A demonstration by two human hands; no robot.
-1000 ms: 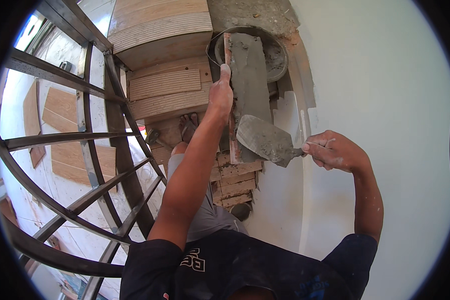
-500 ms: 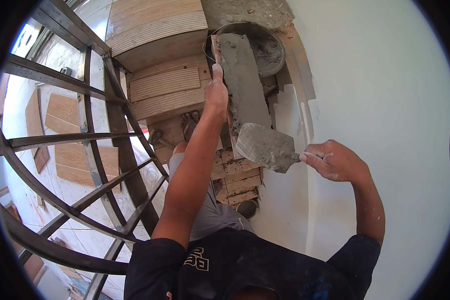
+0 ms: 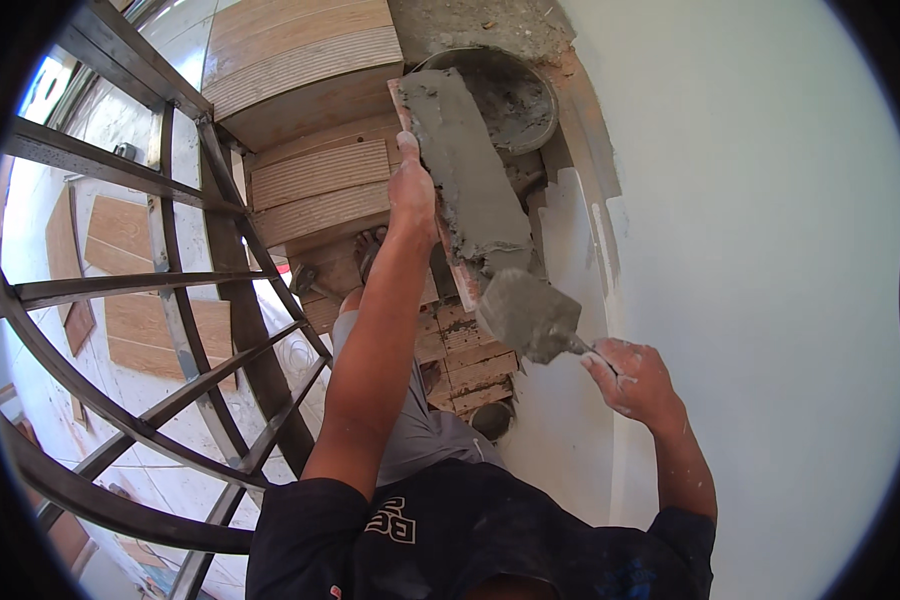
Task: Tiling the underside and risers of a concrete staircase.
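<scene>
My left hand (image 3: 412,185) grips the left long edge of a narrow tile strip (image 3: 460,278), whose upper face carries a thick layer of wet grey mortar (image 3: 470,175). A metal trowel (image 3: 525,315), coated in mortar, is at the strip's lower end, its handle in my closed right hand (image 3: 625,375). Behind the strip's upper end sits a round bucket (image 3: 520,110) with mortar inside. My bare toes show on the step beside my left forearm.
Wood-look tiled steps (image 3: 320,175) run above and below me. A dark metal railing (image 3: 120,155) fills the left side, with cut tiles (image 3: 150,330) on the white floor beyond. A hammer-like tool (image 3: 305,280) lies by my foot. A pale wall (image 3: 760,250) stands at the right.
My left hand and the strip have shifted leftward, the strip more tilted. My right hand and trowel have moved downward, the hand also leftward, and more of the mortar at the strip's lower end shows.
</scene>
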